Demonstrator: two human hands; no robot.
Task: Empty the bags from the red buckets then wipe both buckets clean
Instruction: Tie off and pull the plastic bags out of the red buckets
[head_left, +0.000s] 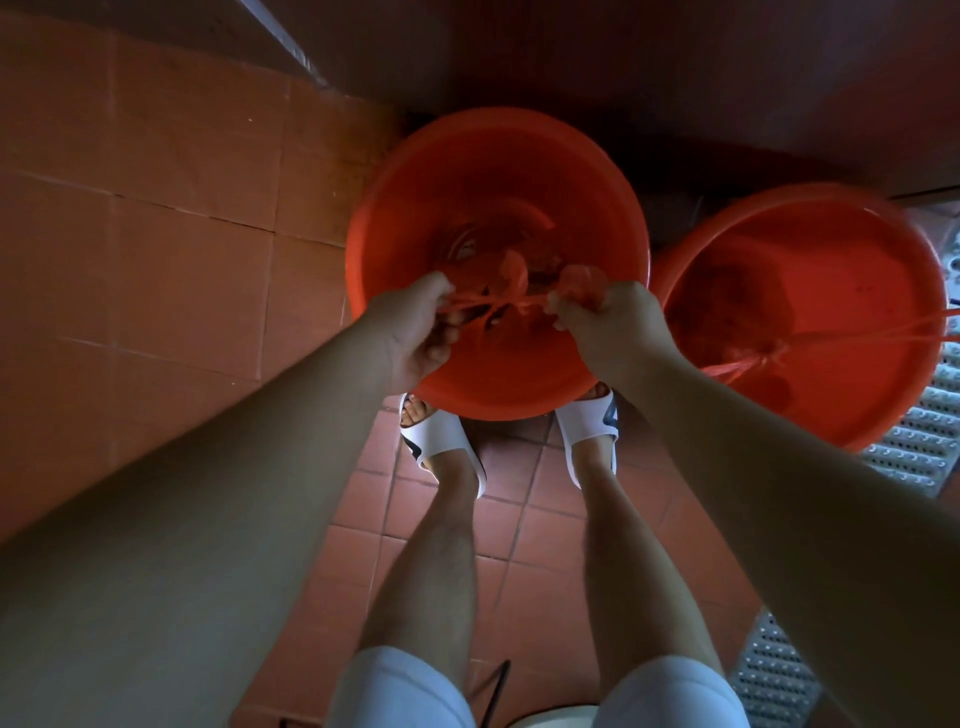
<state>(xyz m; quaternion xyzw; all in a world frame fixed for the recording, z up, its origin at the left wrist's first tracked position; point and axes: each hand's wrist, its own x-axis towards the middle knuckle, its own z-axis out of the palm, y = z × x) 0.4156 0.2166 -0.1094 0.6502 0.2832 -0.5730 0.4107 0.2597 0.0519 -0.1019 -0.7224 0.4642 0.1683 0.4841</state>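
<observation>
Two red buckets stand on the tiled floor. The near bucket is right in front of my feet, the second bucket to its right. Over the near bucket, my left hand and my right hand each pinch a twisted handle of a red plastic bag, stretched taut between them. The bag's body hangs inside the bucket, its contents dim and hard to make out. In the second bucket lies another red bag with knotted handles.
Reddish floor tiles spread to the left and under my feet in white slippers. A perforated metal grate runs along the right. A dark wall rises behind the buckets. A pale round rim shows at the bottom edge.
</observation>
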